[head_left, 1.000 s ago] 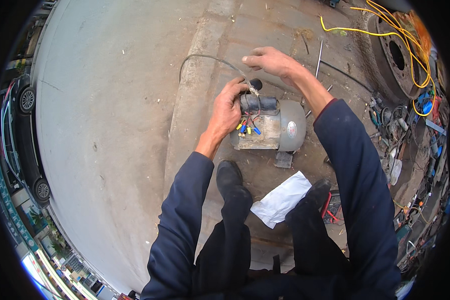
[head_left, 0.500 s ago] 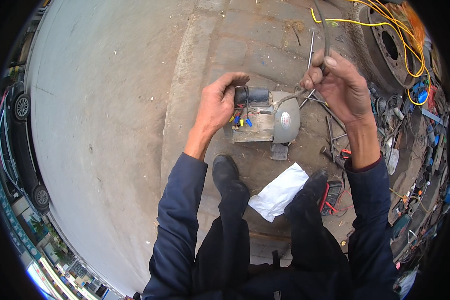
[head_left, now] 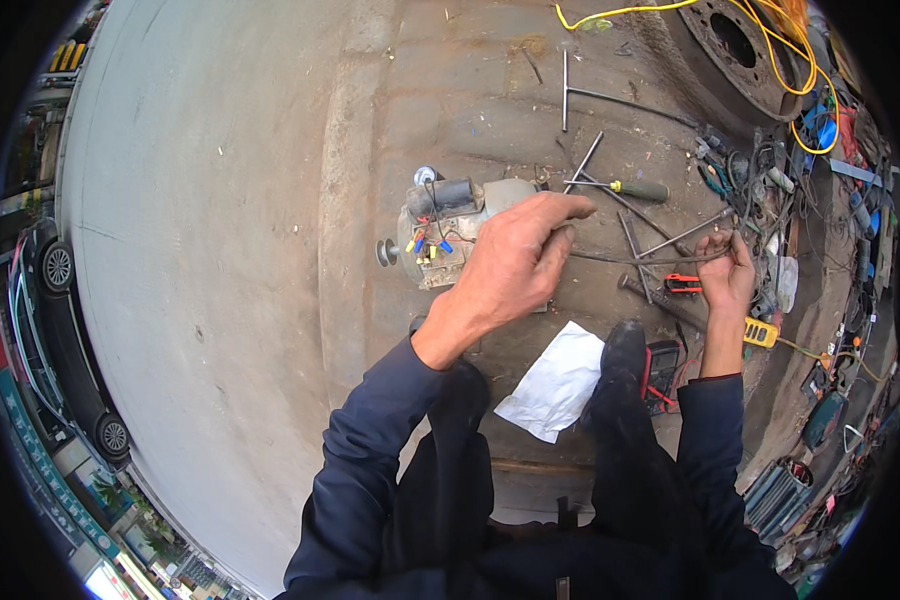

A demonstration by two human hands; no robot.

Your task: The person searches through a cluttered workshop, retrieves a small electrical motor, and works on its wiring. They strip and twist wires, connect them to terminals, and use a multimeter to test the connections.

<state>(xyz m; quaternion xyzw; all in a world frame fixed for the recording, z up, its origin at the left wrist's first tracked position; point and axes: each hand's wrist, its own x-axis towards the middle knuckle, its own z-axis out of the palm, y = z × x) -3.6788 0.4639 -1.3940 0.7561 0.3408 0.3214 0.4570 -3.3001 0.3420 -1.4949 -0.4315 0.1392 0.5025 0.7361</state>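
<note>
On the paving ahead lies an electric motor (head_left: 435,262) with a black cylindrical capacitor (head_left: 454,198) on top and several loose wires with yellow and blue connectors. My left hand (head_left: 515,265) is over the motor's right end, covering part of it. Its thumb and forefinger point right and apart, with nothing visible between them; the other fingers are hidden. A dark cable (head_left: 650,260) runs from behind my left hand to my right hand (head_left: 727,278), which is closed around it. The cable is stretched nearly straight above the tools on the ground.
Around the cable lie T-handled wrenches (head_left: 567,90), a screwdriver (head_left: 642,189), a hammer (head_left: 660,303) and a red-handled tool (head_left: 682,284). White paper (head_left: 555,385) and a red-edged multimeter (head_left: 660,375) sit near my feet. A rusty wheel rim (head_left: 705,60) and scrap pile border the right.
My right hand has lowered and moved right with the cable, from upright to nearly level. My left hand has left the capacitor and moved right and down across the motor.
</note>
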